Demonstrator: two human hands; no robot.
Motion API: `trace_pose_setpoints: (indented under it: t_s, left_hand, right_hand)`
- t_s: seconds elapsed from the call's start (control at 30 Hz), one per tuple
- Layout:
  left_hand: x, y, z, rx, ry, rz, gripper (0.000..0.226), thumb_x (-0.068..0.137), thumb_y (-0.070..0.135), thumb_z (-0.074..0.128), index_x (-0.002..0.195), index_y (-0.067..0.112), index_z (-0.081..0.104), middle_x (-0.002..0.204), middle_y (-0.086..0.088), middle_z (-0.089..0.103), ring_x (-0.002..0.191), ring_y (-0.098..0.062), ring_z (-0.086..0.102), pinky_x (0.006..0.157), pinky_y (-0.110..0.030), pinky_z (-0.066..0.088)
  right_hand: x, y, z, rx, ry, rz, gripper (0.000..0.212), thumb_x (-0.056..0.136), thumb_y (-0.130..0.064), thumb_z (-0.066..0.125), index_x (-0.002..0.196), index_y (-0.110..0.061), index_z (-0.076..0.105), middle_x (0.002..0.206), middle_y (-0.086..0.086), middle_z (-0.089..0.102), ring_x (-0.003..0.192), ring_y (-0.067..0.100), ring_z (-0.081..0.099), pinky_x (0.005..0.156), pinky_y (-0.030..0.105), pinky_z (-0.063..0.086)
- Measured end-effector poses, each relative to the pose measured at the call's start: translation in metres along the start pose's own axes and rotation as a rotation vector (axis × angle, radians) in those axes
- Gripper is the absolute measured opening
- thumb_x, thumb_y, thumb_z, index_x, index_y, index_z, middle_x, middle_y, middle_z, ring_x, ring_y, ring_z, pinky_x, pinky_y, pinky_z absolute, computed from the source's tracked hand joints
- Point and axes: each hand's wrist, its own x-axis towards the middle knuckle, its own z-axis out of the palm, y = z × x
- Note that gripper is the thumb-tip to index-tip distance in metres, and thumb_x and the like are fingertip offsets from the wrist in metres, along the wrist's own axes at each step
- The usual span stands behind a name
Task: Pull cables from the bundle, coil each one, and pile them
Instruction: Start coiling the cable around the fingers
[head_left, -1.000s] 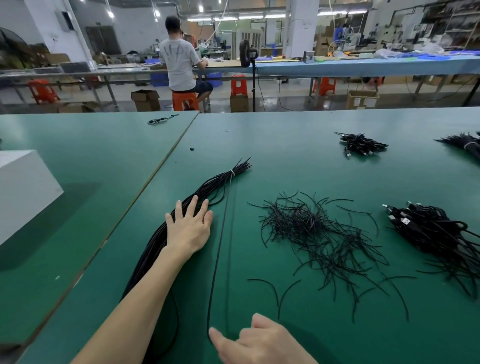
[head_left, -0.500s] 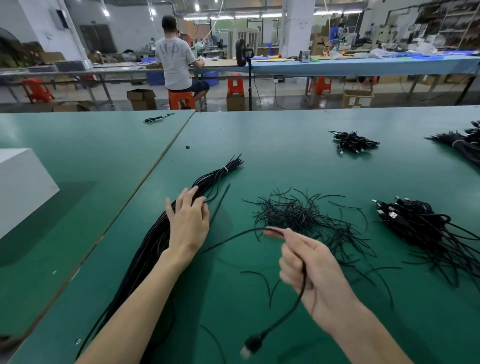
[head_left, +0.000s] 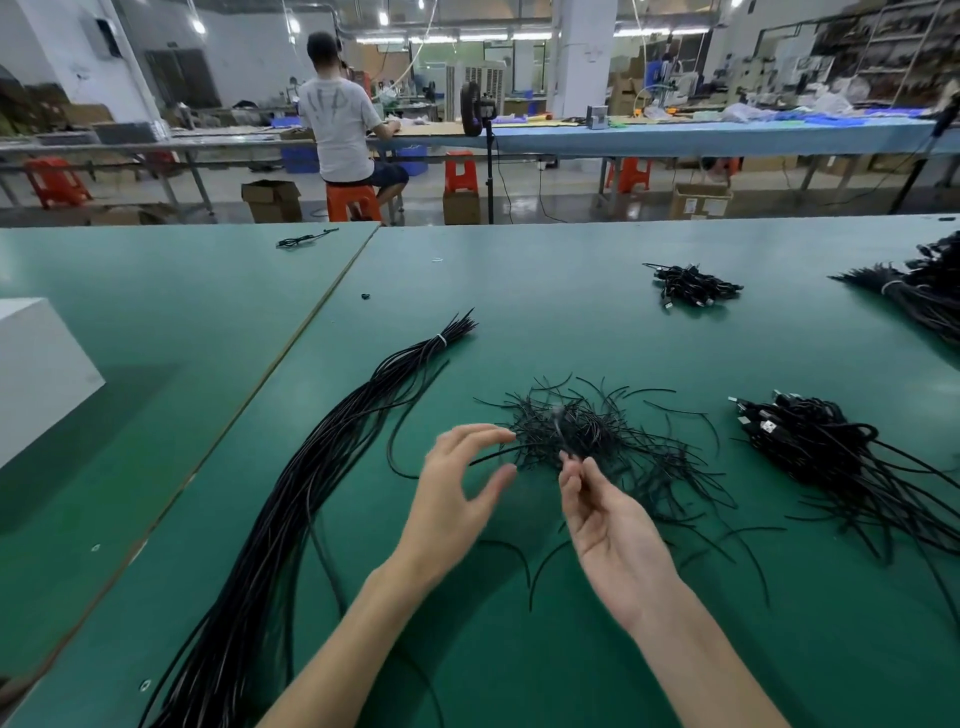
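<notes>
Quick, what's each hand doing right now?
Left hand: open, fingers spread, holding nothing.
Right hand: fingertips pinching a thin black cable.

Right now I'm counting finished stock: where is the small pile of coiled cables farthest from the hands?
In the head view, the small pile lies far back on the right of the green table, beyond the loose ties.

On the table (head_left: 571, 270), the tied cable bundle (head_left: 291, 493) lies left, loose ties (head_left: 597, 441) centre, coiled cables (head_left: 831, 457) right.
</notes>
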Motion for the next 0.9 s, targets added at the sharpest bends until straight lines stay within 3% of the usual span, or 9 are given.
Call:
trace_pose_setpoints:
  t_s: [0.07,0.17,0.3,0.43,0.53,0.6,0.73,0.83,0.9]
  left_hand:
    - [0.0,0.004,0.001,-0.236,-0.141,-0.1,0.033,0.097,0.024,0.072,0.13,0.023,0.068,0.129,0.015,0.069,0.128,-0.005,0.059,0.111,-0.026,0.043]
    - [0.004,0.001,-0.001,-0.526,-0.098,-0.242,0.026,0.103,0.027,0.062,0.122,0.015,0.074,0.12,0.002,0.076,0.117,-0.016,0.069,0.104,-0.034,0.053]
    - [0.002,-0.007,-0.005,-0.681,-0.164,-0.318,0.037,0.105,0.043,0.055,0.119,0.017,0.076,0.125,-0.005,0.074,0.122,-0.023,0.067,0.109,-0.034,0.049]
    - [0.004,-0.01,-0.005,-0.826,-0.123,-0.357,0.036,0.1,0.041,0.06,0.117,0.014,0.077,0.13,-0.012,0.07,0.131,-0.026,0.061,0.115,-0.042,0.041]
    - [0.006,-0.012,-0.014,-1.091,-0.072,-0.412,0.029,0.098,0.032,0.063,0.111,0.01,0.077,0.131,-0.02,0.068,0.131,-0.032,0.059,0.114,-0.042,0.045]
    - [0.006,-0.01,-0.018,-1.235,-0.084,-0.472,0.026,0.1,0.029,0.062,0.107,0.01,0.078,0.127,-0.016,0.07,0.127,-0.03,0.063,0.105,-0.037,0.052]
    - [0.007,-0.012,-0.021,-1.428,-0.016,-0.635,0.025,0.097,0.026,0.064,0.087,0.01,0.079,0.115,-0.008,0.074,0.096,-0.014,0.075,0.085,-0.029,0.06]
    - [0.007,-0.013,-0.023,-1.515,-0.037,-0.639,0.027,0.097,0.026,0.063,0.083,0.008,0.078,0.125,-0.011,0.072,0.099,-0.014,0.075,0.084,-0.029,0.061]
    - [0.006,-0.013,-0.025,-1.542,-0.102,-0.626,0.03,0.099,0.028,0.062,0.093,0.004,0.079,0.132,-0.014,0.069,0.101,-0.014,0.075,0.085,-0.029,0.06]
  right_hand:
    - [-0.001,0.008,-0.007,-0.138,-0.029,-0.066,0.035,0.092,-0.012,0.064,0.121,0.006,0.065,0.09,0.015,0.073,0.076,0.018,0.073,0.066,0.023,0.061]
    - [-0.002,0.014,-0.007,-0.323,-0.094,-0.145,0.027,0.097,-0.014,0.063,0.121,-0.003,0.069,0.087,0.016,0.072,0.073,0.023,0.071,0.065,0.026,0.06]
    - [-0.003,0.019,-0.005,-0.466,-0.124,-0.169,0.033,0.094,-0.019,0.066,0.122,-0.001,0.066,0.086,0.018,0.07,0.074,0.03,0.07,0.066,0.028,0.059]
    - [-0.003,0.025,-0.008,-0.573,-0.143,-0.173,0.041,0.089,-0.023,0.072,0.12,0.001,0.064,0.086,0.019,0.07,0.074,0.033,0.07,0.065,0.03,0.058]
    - [-0.003,0.03,-0.009,-0.628,-0.157,-0.189,0.052,0.084,-0.025,0.078,0.127,-0.004,0.058,0.088,0.018,0.073,0.075,0.033,0.072,0.066,0.03,0.058]
    - [-0.004,0.031,-0.009,-0.672,-0.155,-0.209,0.063,0.08,-0.026,0.082,0.134,-0.012,0.052,0.089,0.016,0.074,0.077,0.032,0.073,0.068,0.03,0.059]
    - [-0.005,0.032,-0.01,-0.727,-0.123,-0.251,0.089,0.072,-0.026,0.087,0.147,-0.025,0.037,0.091,0.005,0.072,0.076,0.024,0.071,0.068,0.025,0.056]
    - [-0.003,0.032,-0.012,-0.751,-0.085,-0.283,0.1,0.07,-0.027,0.088,0.155,-0.021,0.035,0.091,0.002,0.067,0.074,0.018,0.068,0.064,0.024,0.054]
    - [-0.002,0.032,-0.013,-0.75,-0.065,-0.298,0.105,0.07,-0.027,0.088,0.158,-0.023,0.032,0.092,0.001,0.064,0.074,0.016,0.066,0.064,0.024,0.053]
